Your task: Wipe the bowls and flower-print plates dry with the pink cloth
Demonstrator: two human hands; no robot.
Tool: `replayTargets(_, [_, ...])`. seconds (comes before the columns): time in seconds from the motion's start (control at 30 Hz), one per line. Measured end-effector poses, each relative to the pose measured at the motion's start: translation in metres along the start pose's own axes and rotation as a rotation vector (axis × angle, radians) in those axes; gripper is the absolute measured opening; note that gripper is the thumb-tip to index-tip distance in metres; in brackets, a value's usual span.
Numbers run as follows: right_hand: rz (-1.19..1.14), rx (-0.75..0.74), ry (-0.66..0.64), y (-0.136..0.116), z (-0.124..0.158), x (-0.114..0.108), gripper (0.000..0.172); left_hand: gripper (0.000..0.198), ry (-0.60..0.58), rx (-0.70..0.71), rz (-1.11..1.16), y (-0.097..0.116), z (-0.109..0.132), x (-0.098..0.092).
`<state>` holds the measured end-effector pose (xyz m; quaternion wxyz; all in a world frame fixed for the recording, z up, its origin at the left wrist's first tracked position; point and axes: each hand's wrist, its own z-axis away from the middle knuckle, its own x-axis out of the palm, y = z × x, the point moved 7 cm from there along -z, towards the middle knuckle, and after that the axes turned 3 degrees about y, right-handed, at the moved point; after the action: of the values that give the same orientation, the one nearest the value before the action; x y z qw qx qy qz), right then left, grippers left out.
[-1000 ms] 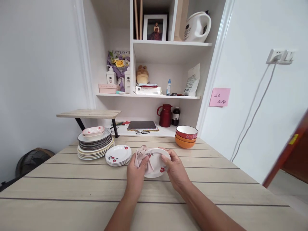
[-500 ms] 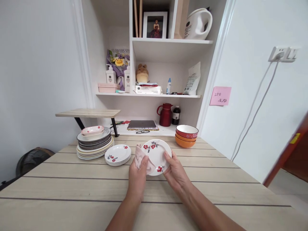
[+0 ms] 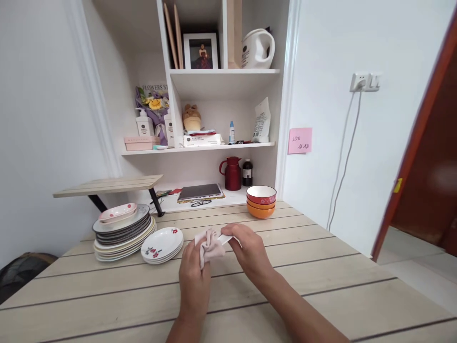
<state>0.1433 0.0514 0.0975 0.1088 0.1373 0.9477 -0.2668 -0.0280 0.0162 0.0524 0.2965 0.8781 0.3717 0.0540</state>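
Observation:
A small white plate (image 3: 224,238) is tilted nearly edge-on between my hands, above the middle of the wooden table (image 3: 150,300). My right hand (image 3: 247,245) pinches its right edge with fingers on top and thumb below. A pale pink cloth (image 3: 210,247) is bunched over the plate's left part, and my left hand (image 3: 194,267) grips it there. The cloth hides most of the plate. Left of my hands lies a short stack of white plates with red flowers (image 3: 163,244).
At the far left, a taller stack of plates (image 3: 123,236) carries a pink-spotted dish (image 3: 117,213), beside a small raised shelf (image 3: 110,185). Stacked red and orange bowls (image 3: 261,202) stand at the back right. Behind are a red jug (image 3: 233,174), a laptop (image 3: 200,191) and glasses (image 3: 201,203).
The plate has turned from facing me to nearly edge-on. My right hand has moved over its edge, and the cloth now covers more of it. The view has swung right.

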Motion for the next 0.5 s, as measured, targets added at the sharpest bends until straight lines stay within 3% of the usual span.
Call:
replayTargets(0.13, [-0.237,0.187,-0.064,0.016,-0.001,0.001,0.011,0.036,-0.105,-0.422,0.269,-0.004,-0.005,0.009])
replayTargets(0.2, [-0.369,0.317,-0.041,0.025,0.0,0.001,0.009,0.045,-0.096,-0.561,0.402,-0.005,-0.005,0.011])
replayTargets(0.37, [-0.827,0.559,0.113,0.032,0.005,0.011,0.021,0.055,-0.114,-0.63,0.546,-0.005,-0.001,0.018])
replayTargets(0.5, [-1.04,0.675,0.139,0.029,0.011,0.026,0.03,0.063,-0.161,-0.65,0.572,-0.008,0.006,0.024])
